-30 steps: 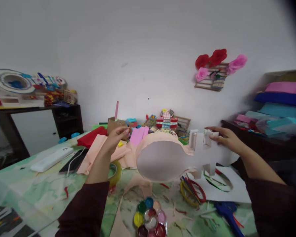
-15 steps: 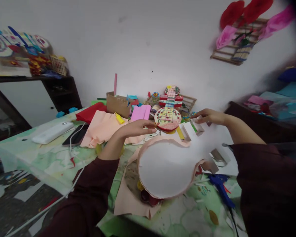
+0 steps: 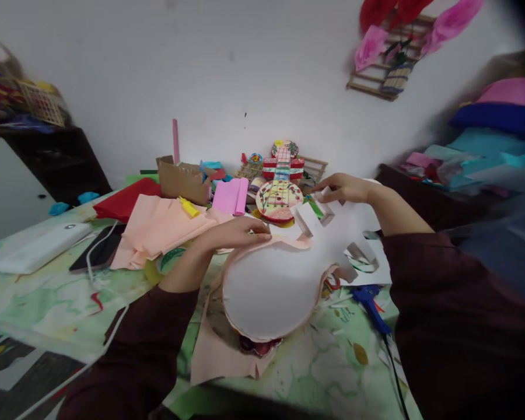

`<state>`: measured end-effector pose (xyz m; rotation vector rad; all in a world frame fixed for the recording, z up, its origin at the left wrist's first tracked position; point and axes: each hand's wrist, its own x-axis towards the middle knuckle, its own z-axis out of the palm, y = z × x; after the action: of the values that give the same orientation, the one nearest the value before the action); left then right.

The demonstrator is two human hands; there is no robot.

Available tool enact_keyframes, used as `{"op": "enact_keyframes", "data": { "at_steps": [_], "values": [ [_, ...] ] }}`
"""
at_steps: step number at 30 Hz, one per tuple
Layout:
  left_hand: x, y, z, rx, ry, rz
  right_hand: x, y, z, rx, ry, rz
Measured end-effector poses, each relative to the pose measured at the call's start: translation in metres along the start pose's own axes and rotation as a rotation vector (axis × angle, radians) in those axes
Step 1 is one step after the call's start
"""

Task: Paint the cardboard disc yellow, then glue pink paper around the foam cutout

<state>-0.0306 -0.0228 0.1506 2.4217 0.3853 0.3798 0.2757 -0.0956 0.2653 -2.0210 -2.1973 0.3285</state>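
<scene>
I hold a white guitar-shaped cutout (image 3: 275, 286) over the table, its round body edged with peach paper. My left hand (image 3: 236, 231) rests on the far rim of the body, fingers closed on the peach edge. At the neck end, my right hand (image 3: 343, 188) grips the cutout near its white pegs. Under the body lies a sheet of peach paper (image 3: 219, 356), and a paint palette (image 3: 258, 345) peeks out below the rim.
Behind the cutout lie a painted model guitar (image 3: 279, 198), a cardboard box (image 3: 181, 181), pink and red paper, a tape roll (image 3: 168, 262), a phone (image 3: 97, 249) and a white device (image 3: 39, 248). A blue tool (image 3: 370, 300) lies at right. Paper flowers hang on the wall.
The cutout has come down from upright to nearly flat over the table. My left hand moved from the air onto its rim. The view tilted downward.
</scene>
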Motion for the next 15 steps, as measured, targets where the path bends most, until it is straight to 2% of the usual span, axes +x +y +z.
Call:
{"op": "enact_keyframes", "data": {
  "at_steps": [3,7,12,15],
  "values": [
    [0.001,0.003,0.004,0.018,-0.002,0.005,-0.002,-0.005,-0.002,-0.012,0.013,-0.045],
    [-0.001,0.011,0.006,0.054,0.008,-0.006,-0.005,-0.012,-0.004,-0.037,0.031,-0.03],
    [-0.004,0.019,0.006,0.103,0.059,-0.049,-0.008,-0.022,-0.009,-0.119,0.063,-0.064],
    [-0.007,0.022,0.005,0.132,0.079,-0.011,-0.015,-0.032,-0.015,-0.16,0.099,-0.088]
  ]
}}
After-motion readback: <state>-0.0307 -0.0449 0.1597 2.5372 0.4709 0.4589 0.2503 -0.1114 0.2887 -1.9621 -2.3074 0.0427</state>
